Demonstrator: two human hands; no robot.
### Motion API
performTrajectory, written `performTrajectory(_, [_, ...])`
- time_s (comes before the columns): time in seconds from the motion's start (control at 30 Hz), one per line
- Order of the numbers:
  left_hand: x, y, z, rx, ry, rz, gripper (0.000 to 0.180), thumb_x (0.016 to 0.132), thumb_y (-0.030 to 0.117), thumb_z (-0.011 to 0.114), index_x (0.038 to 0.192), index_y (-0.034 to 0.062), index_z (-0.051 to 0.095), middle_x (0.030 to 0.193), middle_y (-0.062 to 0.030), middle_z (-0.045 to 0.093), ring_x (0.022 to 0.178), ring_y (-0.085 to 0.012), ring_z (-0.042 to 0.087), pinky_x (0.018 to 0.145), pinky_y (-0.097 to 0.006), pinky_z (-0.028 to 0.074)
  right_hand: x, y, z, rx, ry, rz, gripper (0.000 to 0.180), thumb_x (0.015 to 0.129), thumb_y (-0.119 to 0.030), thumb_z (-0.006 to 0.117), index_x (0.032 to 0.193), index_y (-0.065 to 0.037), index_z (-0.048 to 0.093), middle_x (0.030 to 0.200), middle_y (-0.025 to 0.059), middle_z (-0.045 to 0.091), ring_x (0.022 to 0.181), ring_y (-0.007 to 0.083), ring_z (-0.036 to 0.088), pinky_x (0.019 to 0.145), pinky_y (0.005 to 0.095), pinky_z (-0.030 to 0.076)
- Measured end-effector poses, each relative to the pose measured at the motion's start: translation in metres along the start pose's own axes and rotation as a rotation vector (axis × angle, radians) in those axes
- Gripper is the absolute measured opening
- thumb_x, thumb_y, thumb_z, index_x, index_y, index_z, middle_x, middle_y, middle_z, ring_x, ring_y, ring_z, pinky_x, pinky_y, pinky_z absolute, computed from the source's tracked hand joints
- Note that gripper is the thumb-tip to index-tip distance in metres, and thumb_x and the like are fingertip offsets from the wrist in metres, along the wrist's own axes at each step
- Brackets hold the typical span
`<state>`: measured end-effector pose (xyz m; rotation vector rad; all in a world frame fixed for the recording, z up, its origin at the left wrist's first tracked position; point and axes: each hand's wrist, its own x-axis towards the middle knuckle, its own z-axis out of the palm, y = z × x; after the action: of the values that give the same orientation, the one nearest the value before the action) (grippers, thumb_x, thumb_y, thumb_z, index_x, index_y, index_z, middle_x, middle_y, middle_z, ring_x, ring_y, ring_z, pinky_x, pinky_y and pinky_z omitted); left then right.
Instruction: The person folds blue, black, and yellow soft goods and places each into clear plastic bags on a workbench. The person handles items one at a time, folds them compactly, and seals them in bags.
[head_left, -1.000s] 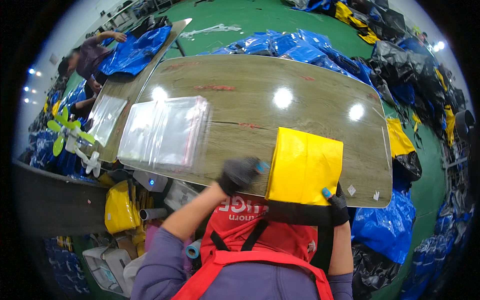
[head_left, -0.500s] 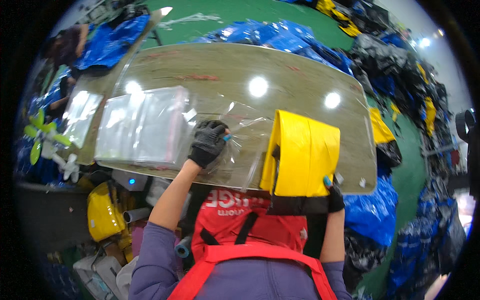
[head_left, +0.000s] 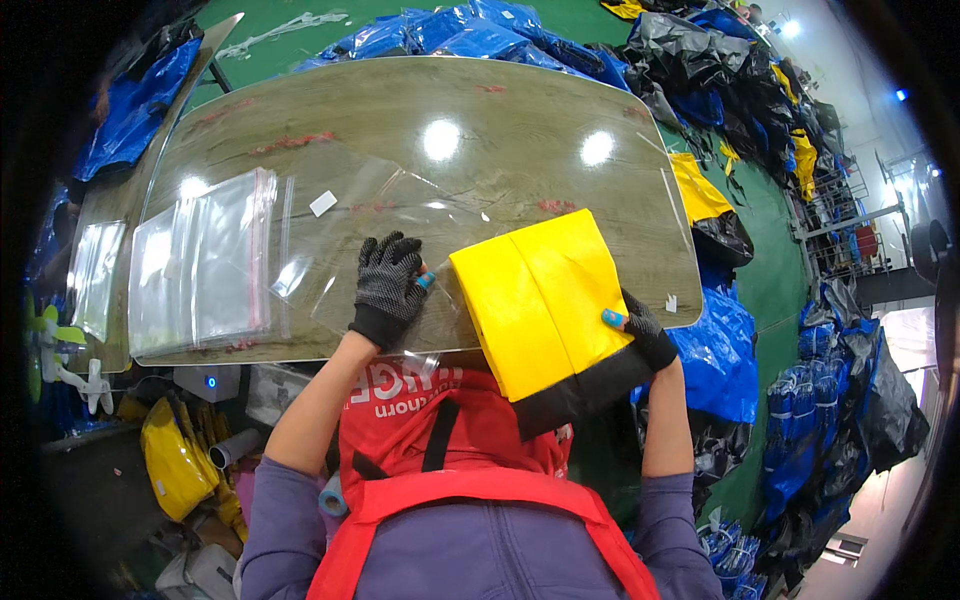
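My left hand point(head_left: 388, 283), in a black dotted glove with bare thumb tip and blue tape on it, lies flat on a clear plastic bag point(head_left: 345, 262), fingers stretched out. Part of the bag runs under a folded yellow sheet point(head_left: 545, 300) with a black band point(head_left: 580, 392) along its near edge. Its right corner is gripped by my right hand point(head_left: 645, 335), the blue-taped thumb on top and the other fingers mostly hidden beneath. The folded piece lies tilted and hangs over the table's near edge.
A stack of clear plastic bags point(head_left: 205, 265) lies on the left of the wood-grain table point(head_left: 480, 110). A small white label point(head_left: 323, 203) sits near it. Blue bundles point(head_left: 520, 35) lie beyond the far edge; blue and black ones point(head_left: 715, 350) are at the right. A green fan point(head_left: 50, 335) stands left.
My right hand has turned the folded yellow sheet flatter and shifted it left over the bag. My left hand has gone from curled fingers to flat ones. The whole view has shifted right.
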<state>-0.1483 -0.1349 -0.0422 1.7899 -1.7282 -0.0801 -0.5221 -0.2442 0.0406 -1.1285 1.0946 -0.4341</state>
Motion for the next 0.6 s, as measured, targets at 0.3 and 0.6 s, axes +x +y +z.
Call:
performTrajectory(0.3, [0.01, 0.006, -0.035, -0.324, -0.012, 0.025, 0.011, 0.08, 0.009, 0.061, 0.088, 0.003, 0.059, 0.099, -0.0155, 0.064, 0.094, -0.0357, 0.058, 0.084, -0.042, 0.045, -0.012, 0.024, 0.101, 0.076, -0.039, 0.044, 0.077, 0.077, -0.017, 0.078, 0.14, 0.001, 0.037, 0.133, 0.0144, 0.05, 0.118, 0.0246, 0.052, 0.098, 0.0344, 0.044])
performTrajectory(0.6, [-0.008, 0.046, -0.084, -0.244, -0.145, 0.207, 0.009, 0.08, 0.008, 0.064, 0.087, 0.006, 0.058, 0.106, -0.0125, 0.066, 0.114, -0.0327, 0.056, 0.106, -0.048, 0.034, 0.083, 0.028, 0.108, 0.269, -0.242, -0.123, 0.036, 0.092, -0.031, 0.06, 0.112, -0.001, 0.06, 0.102, 0.0043, 0.064, 0.086, 0.0128, 0.059, 0.082, 0.028, 0.049])
